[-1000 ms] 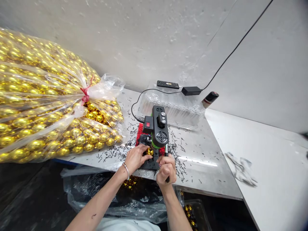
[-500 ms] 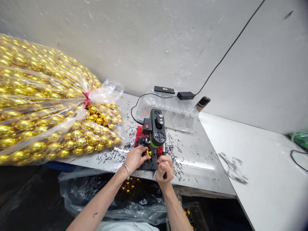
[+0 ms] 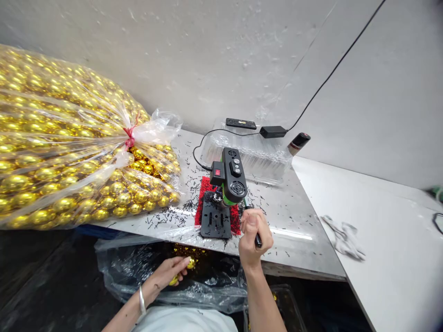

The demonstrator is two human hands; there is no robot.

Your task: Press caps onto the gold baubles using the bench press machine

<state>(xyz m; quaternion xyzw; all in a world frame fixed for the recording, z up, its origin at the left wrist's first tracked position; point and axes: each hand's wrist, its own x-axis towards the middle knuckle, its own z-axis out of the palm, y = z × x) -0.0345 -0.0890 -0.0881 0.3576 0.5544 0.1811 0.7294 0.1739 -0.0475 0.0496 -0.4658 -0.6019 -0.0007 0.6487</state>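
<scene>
A small bench drill press (image 3: 233,177) in black and green stands on the table, its black base plate (image 3: 216,226) over a red mat (image 3: 204,189). My right hand (image 3: 255,235) is wrapped round its black-ended lever handle (image 3: 258,240). Below the table's front edge, my left hand (image 3: 168,272) pinches a shiny gold ball (image 3: 191,263) between thumb and fingers. Another gold ball (image 3: 174,280) shows under the palm; whether it is gripped too I cannot tell. Around that hand lies an open clear plastic bag (image 3: 128,263) with gold balls inside.
A big tied plastic bag of gold balls (image 3: 69,175) fills the left. Black shavings litter the metal tabletop (image 3: 294,221). Behind the drill are a clear plastic box (image 3: 252,159), a remote control (image 3: 241,123), a power adapter (image 3: 273,132) and a dark-capped can (image 3: 299,142). White gloves (image 3: 344,237) lie right.
My left hand has left the drill's base plate and dropped to the open bag below. The ball under the drill is gone from the plate. My right hand, still on the lever, shifted right.
</scene>
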